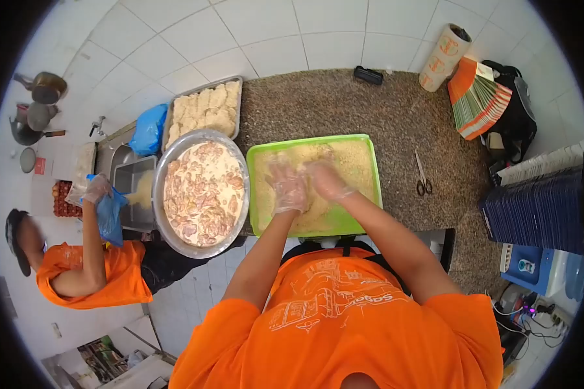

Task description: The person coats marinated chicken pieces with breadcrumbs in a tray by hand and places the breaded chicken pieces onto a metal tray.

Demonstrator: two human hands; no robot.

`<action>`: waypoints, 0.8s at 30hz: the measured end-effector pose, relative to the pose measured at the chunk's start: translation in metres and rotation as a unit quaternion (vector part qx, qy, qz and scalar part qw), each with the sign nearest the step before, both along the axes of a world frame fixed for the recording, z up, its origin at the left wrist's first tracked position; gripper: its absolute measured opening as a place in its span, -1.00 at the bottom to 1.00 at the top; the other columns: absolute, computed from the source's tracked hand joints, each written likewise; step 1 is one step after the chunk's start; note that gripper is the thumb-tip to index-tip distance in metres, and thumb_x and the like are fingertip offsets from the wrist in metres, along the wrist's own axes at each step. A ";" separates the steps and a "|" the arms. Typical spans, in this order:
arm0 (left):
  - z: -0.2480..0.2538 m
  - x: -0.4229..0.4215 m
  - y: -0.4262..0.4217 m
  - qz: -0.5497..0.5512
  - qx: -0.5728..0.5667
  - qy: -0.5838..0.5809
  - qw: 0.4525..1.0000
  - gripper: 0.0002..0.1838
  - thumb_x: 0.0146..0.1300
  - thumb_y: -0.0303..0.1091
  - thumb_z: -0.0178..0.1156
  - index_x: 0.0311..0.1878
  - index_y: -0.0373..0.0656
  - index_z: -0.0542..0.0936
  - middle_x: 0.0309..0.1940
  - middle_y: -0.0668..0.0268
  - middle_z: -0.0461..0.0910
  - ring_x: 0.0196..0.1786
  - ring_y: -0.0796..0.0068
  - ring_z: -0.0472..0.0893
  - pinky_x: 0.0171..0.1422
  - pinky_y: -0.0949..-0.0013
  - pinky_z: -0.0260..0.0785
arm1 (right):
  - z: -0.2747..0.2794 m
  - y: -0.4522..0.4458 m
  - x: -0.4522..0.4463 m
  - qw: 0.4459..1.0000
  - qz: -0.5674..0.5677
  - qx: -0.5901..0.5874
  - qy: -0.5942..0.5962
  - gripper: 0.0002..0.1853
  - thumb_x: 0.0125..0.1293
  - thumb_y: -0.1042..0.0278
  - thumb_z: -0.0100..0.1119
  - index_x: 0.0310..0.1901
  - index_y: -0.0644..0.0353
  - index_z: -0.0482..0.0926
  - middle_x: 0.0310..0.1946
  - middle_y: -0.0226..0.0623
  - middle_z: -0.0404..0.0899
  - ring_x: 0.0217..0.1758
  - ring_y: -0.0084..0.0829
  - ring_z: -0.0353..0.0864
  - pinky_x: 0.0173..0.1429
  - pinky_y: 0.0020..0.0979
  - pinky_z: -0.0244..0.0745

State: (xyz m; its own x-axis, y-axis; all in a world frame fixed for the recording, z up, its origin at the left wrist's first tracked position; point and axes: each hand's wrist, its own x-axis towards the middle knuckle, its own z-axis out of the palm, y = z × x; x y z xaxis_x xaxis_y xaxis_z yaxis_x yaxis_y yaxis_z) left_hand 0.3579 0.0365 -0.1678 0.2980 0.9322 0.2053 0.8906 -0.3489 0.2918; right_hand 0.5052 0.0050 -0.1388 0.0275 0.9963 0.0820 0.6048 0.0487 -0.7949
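Note:
A green tray [377, 175] full of pale crumbs lies in front of me on the granite counter. My left hand [288, 186], in a clear plastic glove, rests in the crumbs with its fingers spread. Just right of it is my right hand [328, 179], gloved too, its fingers blurred and partly hidden at the crumbs near a small crumb-covered lump. Left of the tray stands a large metal bowl [204, 193] of raw meat pieces in a creamy liquid. Behind the bowl, a metal tray holds rows of breaded pieces [204, 109].
At the left, a co-worker in an orange shirt [104, 279] holds a blue bag [111, 217] beside a metal sink [131, 220]. Scissors [422, 175] lie right of the green tray. A plastic roll [445, 58], packaging [477, 97] and a dark blue stack [532, 211] stand farther right.

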 end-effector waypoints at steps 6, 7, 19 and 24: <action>0.057 -0.051 -0.012 0.083 -0.126 -0.291 0.945 -0.24 0.39 -0.32 0.18 0.56 -0.36 0.13 0.54 -0.18 0.14 0.60 -0.09 0.12 0.68 0.07 -0.10 | 0.017 0.026 -0.031 0.944 0.230 -0.031 -0.234 -0.80 0.26 0.36 0.18 -0.18 0.25 0.71 -0.21 0.08 0.72 -0.07 0.05 0.73 0.03 -0.04 0.60; 0.068 -0.056 -0.016 0.061 -0.214 -0.308 0.925 -0.22 0.39 -0.29 0.20 0.57 -0.34 0.12 0.54 -0.17 0.15 0.60 -0.05 0.15 0.68 0.11 -0.09 | 0.015 0.032 -0.036 0.916 0.271 -0.048 -0.292 -0.80 0.18 0.32 0.28 -0.23 0.24 0.75 -0.26 0.10 0.73 -0.11 0.02 0.75 0.00 -0.06 0.62; 0.033 -0.107 -0.044 -0.044 -0.243 -0.348 0.904 -0.39 0.40 -0.24 0.25 0.43 -0.23 0.34 0.31 -0.08 0.49 0.38 -0.02 0.47 0.46 0.10 0.26 | 0.086 0.001 0.013 0.931 0.314 -0.118 -0.144 -0.61 0.05 0.27 0.50 -0.12 0.30 0.66 -0.26 -0.02 0.71 -0.11 -0.01 0.71 0.07 -0.15 0.58; 0.035 -0.103 -0.042 -0.066 -0.254 -0.395 0.880 -0.50 0.41 -0.29 0.24 0.33 -0.24 0.41 0.14 0.09 0.62 0.21 0.19 0.59 0.33 0.20 0.37 | -0.003 0.002 0.042 0.980 0.152 -0.130 -0.007 -0.54 0.15 0.46 0.38 0.12 0.27 0.59 -0.06 -0.10 0.68 0.01 -0.13 0.68 0.16 -0.19 0.56</action>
State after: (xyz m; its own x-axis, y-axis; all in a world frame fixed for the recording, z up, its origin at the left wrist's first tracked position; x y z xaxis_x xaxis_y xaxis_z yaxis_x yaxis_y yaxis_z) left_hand 0.2550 -0.0056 -0.1333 0.3610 0.9319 -0.0363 0.3009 -0.0795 0.9503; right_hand 0.5472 0.0070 -0.1420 -0.2734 0.9454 -0.1777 0.6048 0.0253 -0.7959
